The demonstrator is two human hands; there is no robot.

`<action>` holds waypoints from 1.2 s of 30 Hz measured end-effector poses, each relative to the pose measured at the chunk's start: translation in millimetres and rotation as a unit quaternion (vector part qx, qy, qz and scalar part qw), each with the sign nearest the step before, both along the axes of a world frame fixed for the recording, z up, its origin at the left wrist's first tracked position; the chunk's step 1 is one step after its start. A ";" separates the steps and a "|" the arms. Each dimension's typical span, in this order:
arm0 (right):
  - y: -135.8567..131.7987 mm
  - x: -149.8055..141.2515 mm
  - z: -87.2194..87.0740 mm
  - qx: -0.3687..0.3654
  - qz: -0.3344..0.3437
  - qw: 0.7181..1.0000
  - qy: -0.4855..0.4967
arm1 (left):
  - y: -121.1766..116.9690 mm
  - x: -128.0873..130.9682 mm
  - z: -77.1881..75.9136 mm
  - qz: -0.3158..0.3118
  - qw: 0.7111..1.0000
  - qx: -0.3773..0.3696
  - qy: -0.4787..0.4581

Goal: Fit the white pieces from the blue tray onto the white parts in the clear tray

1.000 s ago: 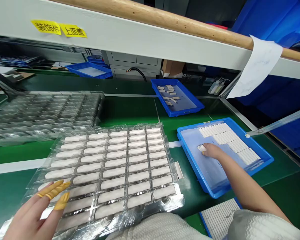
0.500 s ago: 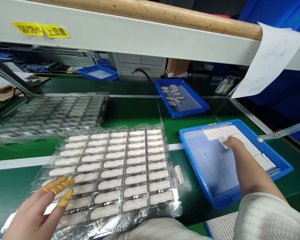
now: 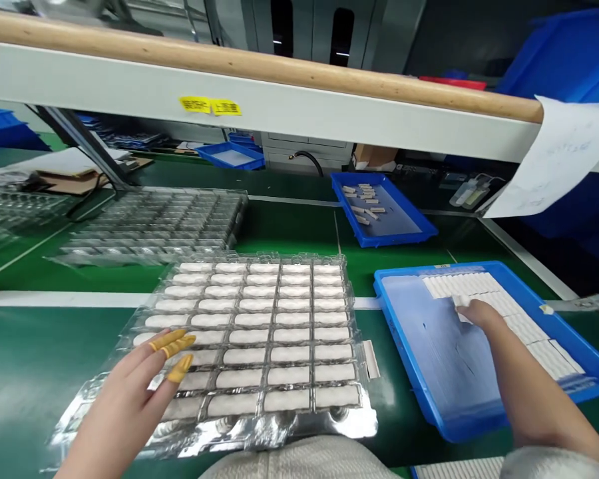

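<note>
My left hand, with yellow finger cots on thumb and two fingers, is open over the left side of a clear plastic blister tray. Long white pieces with rounded ends lie in the tray's pockets in rows. My right hand reaches into a blue tray on the right. Its fingers are closed on a small white strip at the left edge of the lined-up white strips. The fingertips are partly hidden.
A lone white strip lies between the trays. Behind stands a stack of clear blister trays. Another blue tray holds scattered pieces. A white beam with a wooden rail crosses above; a paper sheet hangs from it.
The head view has shifted, so the bench appears further right and lower. My left hand still hovers over the blister tray, and my right hand stays at the strips' edge.
</note>
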State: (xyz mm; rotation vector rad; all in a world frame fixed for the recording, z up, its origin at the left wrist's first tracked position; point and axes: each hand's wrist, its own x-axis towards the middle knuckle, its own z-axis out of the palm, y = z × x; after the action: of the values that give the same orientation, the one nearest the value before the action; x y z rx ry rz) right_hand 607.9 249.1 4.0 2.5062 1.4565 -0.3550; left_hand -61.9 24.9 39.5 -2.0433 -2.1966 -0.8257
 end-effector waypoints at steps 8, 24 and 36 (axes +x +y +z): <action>-24.0 -199.6 68.4 0.174 0.302 0.912 0.217 | 19.7 54.2 15.0 -0.145 0.959 -0.156 -0.187; -129.3 -468.3 73.1 0.156 0.693 0.516 0.480 | 4.4 51.9 8.5 -0.238 0.808 -0.105 -0.529; -138.8 -464.7 76.0 0.110 0.553 0.663 0.491 | -2.4 39.4 2.6 -0.156 0.776 -0.134 -0.596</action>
State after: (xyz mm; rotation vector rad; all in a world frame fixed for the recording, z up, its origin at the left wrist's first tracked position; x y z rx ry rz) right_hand 143.2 110.4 80.0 0.8824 3.1352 -1.3847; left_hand -22.5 22.4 42.0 -2.3570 -2.4874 -2.5625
